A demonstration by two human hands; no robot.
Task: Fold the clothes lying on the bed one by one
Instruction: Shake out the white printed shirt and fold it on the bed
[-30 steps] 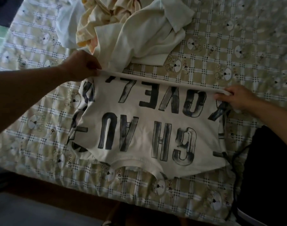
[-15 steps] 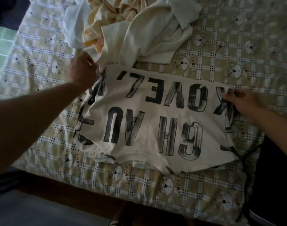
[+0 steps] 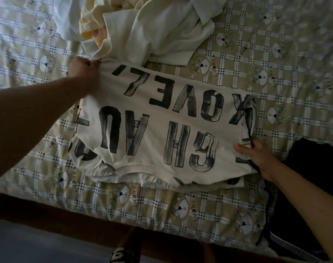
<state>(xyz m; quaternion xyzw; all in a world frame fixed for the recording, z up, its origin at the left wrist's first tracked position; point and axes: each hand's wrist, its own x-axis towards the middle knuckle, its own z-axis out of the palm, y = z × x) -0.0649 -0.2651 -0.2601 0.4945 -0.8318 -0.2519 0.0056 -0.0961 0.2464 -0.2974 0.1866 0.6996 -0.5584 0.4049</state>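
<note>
A white T-shirt (image 3: 158, 118) with big black letters lies flat on the checked bedsheet (image 3: 275, 88), print facing up and upside down to me. My left hand (image 3: 84, 73) pinches its far left corner. At the shirt's right side, near the lower corner, my right hand (image 3: 256, 154) rests with fingers spread on the cloth and on a dark cord. A heap of unfolded clothes (image 3: 152, 27), white and pale yellow, lies just beyond the shirt at the top of the view.
A black garment (image 3: 309, 177) with a drawstring sits on the bed at the right, close to my right arm. The bed's near edge (image 3: 86, 211) runs along the bottom, with dark floor below. A foot in a black sock (image 3: 118, 255) shows there.
The shirt's far hem, held up and stretched a second ago, now lies flat. My right hand left the far right corner and slid down to the near right side.
</note>
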